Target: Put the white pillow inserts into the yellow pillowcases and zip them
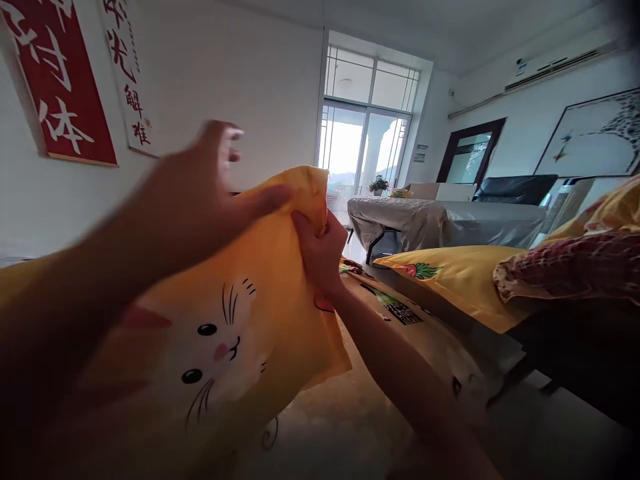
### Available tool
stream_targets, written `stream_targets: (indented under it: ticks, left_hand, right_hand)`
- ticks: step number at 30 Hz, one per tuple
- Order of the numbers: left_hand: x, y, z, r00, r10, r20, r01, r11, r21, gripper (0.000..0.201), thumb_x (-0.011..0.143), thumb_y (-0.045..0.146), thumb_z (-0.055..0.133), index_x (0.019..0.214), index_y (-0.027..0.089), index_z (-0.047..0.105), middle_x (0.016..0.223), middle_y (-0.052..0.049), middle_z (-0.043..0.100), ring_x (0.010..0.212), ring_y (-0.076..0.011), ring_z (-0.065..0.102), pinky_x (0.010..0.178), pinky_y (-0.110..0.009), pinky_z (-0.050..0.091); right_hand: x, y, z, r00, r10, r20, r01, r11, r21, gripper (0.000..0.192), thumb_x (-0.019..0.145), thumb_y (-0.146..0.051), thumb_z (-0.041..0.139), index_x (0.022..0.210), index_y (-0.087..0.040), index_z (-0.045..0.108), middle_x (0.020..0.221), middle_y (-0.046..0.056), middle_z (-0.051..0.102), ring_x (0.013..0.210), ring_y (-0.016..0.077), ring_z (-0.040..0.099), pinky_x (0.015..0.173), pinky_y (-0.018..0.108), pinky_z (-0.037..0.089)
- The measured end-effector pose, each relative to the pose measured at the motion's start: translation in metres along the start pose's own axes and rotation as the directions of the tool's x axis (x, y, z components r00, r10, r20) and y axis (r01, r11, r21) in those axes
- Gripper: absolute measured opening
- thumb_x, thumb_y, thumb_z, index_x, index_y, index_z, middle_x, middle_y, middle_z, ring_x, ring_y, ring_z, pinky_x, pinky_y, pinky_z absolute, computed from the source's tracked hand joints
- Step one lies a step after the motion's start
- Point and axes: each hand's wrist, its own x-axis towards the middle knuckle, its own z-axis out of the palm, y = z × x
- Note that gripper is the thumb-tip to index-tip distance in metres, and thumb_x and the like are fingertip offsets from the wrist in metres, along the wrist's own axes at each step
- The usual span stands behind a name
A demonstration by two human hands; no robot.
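Pinching the top edge of the yellow cat pillowcase (pixel 225 320) held up in front, right hand (pixel 320 250) fisted tight, left hand (pixel 200 193) thumb-pinching with fingers loose; grip both corners evenly.

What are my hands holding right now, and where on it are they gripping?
Both hold the yellow cat-print pillowcase at its top edge: the left hand pinches the upper rim, and the right hand bunches the fabric just beside it.

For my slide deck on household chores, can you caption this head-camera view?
Both hands, left hand and right hand, grip the top edge of a yellow cat-print pillowcase.
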Motion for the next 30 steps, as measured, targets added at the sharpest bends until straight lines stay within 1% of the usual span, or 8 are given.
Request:
stream_targets:
  ticks: [4, 7, 10, 13, 19, 24, 26, 30]
  left_hand:
    - [0.01, 0.024, 0.033, 0.995, 0.008, 0.099, -0.011, 1.0, 0.023, 0.053, 0.078, 0.06, 0.049, 0.105, 0.016, 0.055, 0.087, -0.009, 0.061, 0.08, -0.0252, 0.059, 0.074, -0.039, 0.045]
    - [0.014, 0.028, 0.051, 0.995, 0.101, -0.004, -0.101, 0.994, -0.037, 0.019, 0.084, 0.039, 0.048, 0.081, 0.02, 0.053, 0.069, -0.001, 0.054, 0.063, -0.0154, 0.05, 0.061, -0.029, 0.036]
    - [0.013, 0.026, 0.057, 0.973, 0.195, -0.123, -0.206, 0.975, -0.081, 0.015, 0.085, 0.033, 0.05, 0.076, 0.021, 0.048, 0.06, 0.003, 0.045, 0.055, -0.0119, 0.04, 0.055, -0.028, 0.029]
    - [0.011, 0.032, 0.06, 0.958, 0.244, -0.152, -0.255, 0.965, -0.056, 0.016, 0.087, 0.036, 0.048, 0.083, 0.021, 0.052, 0.059, 0.002, 0.047, 0.055, -0.0121, 0.043, 0.054, -0.028, 0.029]
    - [0.011, 0.038, 0.068, 0.918, 0.391, -0.063, -0.37, 0.904, 0.217, 0.022, 0.091, 0.03, 0.039, 0.106, 0.026, 0.056, 0.071, -0.001, 0.061, 0.058, -0.0151, 0.052, 0.054, -0.028, 0.029]
    - [0.016, 0.019, 0.069, 0.894, 0.445, -0.045, -0.397, 0.836, 0.378, 0.042, 0.094, 0.05, 0.026, 0.102, 0.026, 0.059, 0.072, -0.005, 0.063, 0.056, -0.0164, 0.053, 0.056, -0.029, 0.03]
    - [0.017, 0.015, 0.07, 0.901, 0.433, -0.037, -0.381, 0.827, 0.415, 0.048, 0.093, 0.054, 0.022, 0.1, 0.024, 0.059, 0.07, -0.006, 0.063, 0.054, -0.0164, 0.052, 0.055, -0.029, 0.028]
    - [0.017, 0.022, 0.077, 0.91, 0.413, -0.024, -0.37, 0.838, 0.4, 0.049, 0.093, 0.056, 0.023, 0.099, 0.022, 0.058, 0.067, -0.006, 0.063, 0.055, -0.0173, 0.053, 0.057, -0.029, 0.03]
  right_hand:
    - [0.002, -0.009, -0.013, 0.998, -0.02, 0.067, 0.017, 0.999, 0.044, 0.03, 0.075, -0.038, 0.062, 0.061, -0.019, 0.044, 0.057, -0.007, 0.036, 0.054, 0.0069, 0.034, 0.048, 0.02, 0.03]
    - [-0.003, 0.001, -0.039, 0.959, 0.149, 0.241, -0.194, 0.965, 0.175, 0.028, 0.067, -0.042, 0.071, 0.077, -0.019, 0.059, 0.07, -0.003, 0.056, 0.061, 0.0104, 0.05, 0.055, 0.022, 0.042]
    - [-0.027, 0.027, -0.07, 0.771, 0.331, 0.544, -0.471, 0.871, 0.138, 0.037, 0.06, -0.042, 0.076, 0.088, -0.019, 0.066, 0.084, 0.002, 0.067, 0.074, 0.0181, 0.061, 0.064, 0.03, 0.05]
    - [-0.063, 0.054, -0.09, 0.62, 0.407, 0.67, -0.527, 0.849, -0.028, 0.033, 0.06, -0.039, 0.076, 0.084, -0.017, 0.069, 0.08, 0.004, 0.069, 0.078, 0.0225, 0.063, 0.067, 0.034, 0.051]
    - [-0.106, 0.067, -0.082, 0.667, 0.454, 0.59, -0.593, 0.804, 0.053, 0.027, 0.068, -0.044, 0.068, 0.072, -0.017, 0.064, 0.073, 0.003, 0.066, 0.068, 0.0194, 0.06, 0.063, 0.031, 0.049]
    - [-0.117, 0.083, -0.08, 0.785, 0.462, 0.413, -0.531, 0.845, 0.065, 0.026, 0.071, -0.043, 0.064, 0.074, -0.017, 0.06, 0.074, 0.003, 0.064, 0.071, 0.0182, 0.057, 0.064, 0.029, 0.048]
    - [-0.119, 0.09, -0.084, 0.745, 0.485, 0.459, -0.574, 0.816, 0.07, 0.026, 0.071, -0.043, 0.064, 0.074, -0.017, 0.06, 0.072, 0.003, 0.064, 0.07, 0.0183, 0.058, 0.063, 0.03, 0.048]
    - [-0.122, 0.089, -0.094, 0.559, 0.507, 0.656, -0.721, 0.687, 0.084, 0.025, 0.062, -0.041, 0.073, 0.071, -0.019, 0.063, 0.07, 0.002, 0.065, 0.069, 0.0195, 0.061, 0.066, 0.032, 0.049]
